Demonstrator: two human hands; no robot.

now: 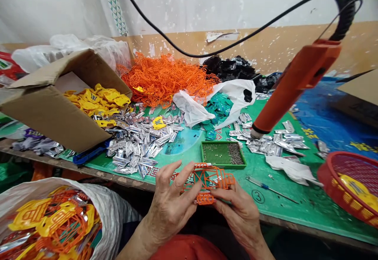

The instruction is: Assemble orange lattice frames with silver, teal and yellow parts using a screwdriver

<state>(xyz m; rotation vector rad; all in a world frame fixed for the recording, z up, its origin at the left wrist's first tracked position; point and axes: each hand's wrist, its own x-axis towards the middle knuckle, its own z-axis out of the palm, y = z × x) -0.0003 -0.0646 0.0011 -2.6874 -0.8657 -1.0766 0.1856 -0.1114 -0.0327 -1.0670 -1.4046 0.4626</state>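
Between my two hands, at the table's front edge, is an orange plastic lattice frame (208, 179) with a few silvery parts on it. My left hand (174, 197) grips its left side, fingers curled over the top. On the right end, the thumb and fingers of my right hand (238, 207) pinch the frame. Just beyond it lies a green tray (201, 155) with many small metal screws. An orange electric screwdriver (295, 86) hangs by its black cable at the right, its tip pointing down near the silvery pieces (265, 143).
Silvery parts (141, 145) lie heaped at left, beside a cardboard box (56, 110) of yellow pieces. Behind are an orange frame pile (168, 77) and green parts (218, 108) in a white bag. A hand screwdriver (271, 189), red basket (327, 181) and full sack (109, 212) flank my hands.
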